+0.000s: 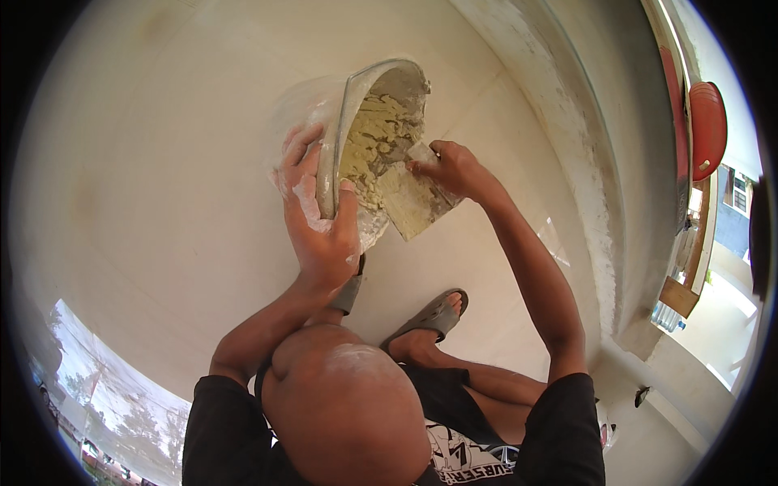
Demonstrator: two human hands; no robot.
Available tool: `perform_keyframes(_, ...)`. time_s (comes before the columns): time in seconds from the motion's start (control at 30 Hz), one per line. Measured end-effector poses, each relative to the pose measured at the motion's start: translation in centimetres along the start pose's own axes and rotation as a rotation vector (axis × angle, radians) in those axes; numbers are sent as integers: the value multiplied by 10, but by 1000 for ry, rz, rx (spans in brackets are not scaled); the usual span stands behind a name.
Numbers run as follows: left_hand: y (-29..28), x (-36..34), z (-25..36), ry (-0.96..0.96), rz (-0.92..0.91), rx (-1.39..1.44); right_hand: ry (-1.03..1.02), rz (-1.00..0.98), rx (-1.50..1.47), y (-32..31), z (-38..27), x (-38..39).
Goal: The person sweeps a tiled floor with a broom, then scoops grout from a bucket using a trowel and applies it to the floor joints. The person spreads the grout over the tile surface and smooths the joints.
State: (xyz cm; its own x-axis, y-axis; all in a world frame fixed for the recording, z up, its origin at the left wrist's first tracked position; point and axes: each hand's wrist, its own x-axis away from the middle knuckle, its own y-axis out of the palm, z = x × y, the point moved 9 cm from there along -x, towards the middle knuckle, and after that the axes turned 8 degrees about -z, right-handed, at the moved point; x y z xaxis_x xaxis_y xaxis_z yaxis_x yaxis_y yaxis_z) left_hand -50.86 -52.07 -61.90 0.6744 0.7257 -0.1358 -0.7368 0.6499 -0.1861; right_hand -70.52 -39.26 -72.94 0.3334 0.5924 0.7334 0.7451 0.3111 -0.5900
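Note:
A whitish, putty-smeared bucket (327,174) is tipped on its side, its mouth turned to the right. Thick yellowish-green putty (374,130) coats the inside. My left hand (320,215) is wrapped over the rim, thumb at the lip and fingers along the outer wall, with white smears on the skin. In my right hand (454,170) is a wide flat scraper (417,202), its blade covered in the same putty. The blade is at the lower part of the bucket's mouth. My right fingers close round its handle, which is mostly hidden.
A pale smooth floor (162,162) surrounds the bucket. My knee (348,405) and sandalled foot (433,317) are close below it. Along the right runs a low whitish ledge (579,146), with a red rounded object (707,130) and a clear plastic bottle (667,317) beyond.

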Motion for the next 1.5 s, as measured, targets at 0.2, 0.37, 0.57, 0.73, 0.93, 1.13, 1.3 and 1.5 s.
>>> perform_keyframes(0.2, -14, 16, -12, -172, 123, 141, 18, 63, -48, -19, -2, 1)
perform_keyframes(0.37, -16, 23, -17, -169, 126, 135, 131, -55, -35, -6, 0, 0)
perform_keyframes(0.57, -12, 16, -3, -114, 64, 4, 158, -120, -117, 14, -3, 9)
perform_keyframes(0.73, -2, 14, 7, 5, -45, -76, 107, -183, -248, 33, -30, 20)
perform_keyframes(0.93, -10, 24, -7, -107, 56, 74, 84, -69, -236, 21, -27, 13)
perform_keyframes(1.13, -19, 45, -27, -272, 186, 191, 20, 66, -49, 8, -45, 4)
perform_keyframes(1.3, -20, 46, -32, -268, 172, 152, -4, 69, 52, 4, -69, -4)
perform_keyframes(1.5, -14, 35, -19, -127, 30, 7, -62, -57, 148, 7, -67, -22)
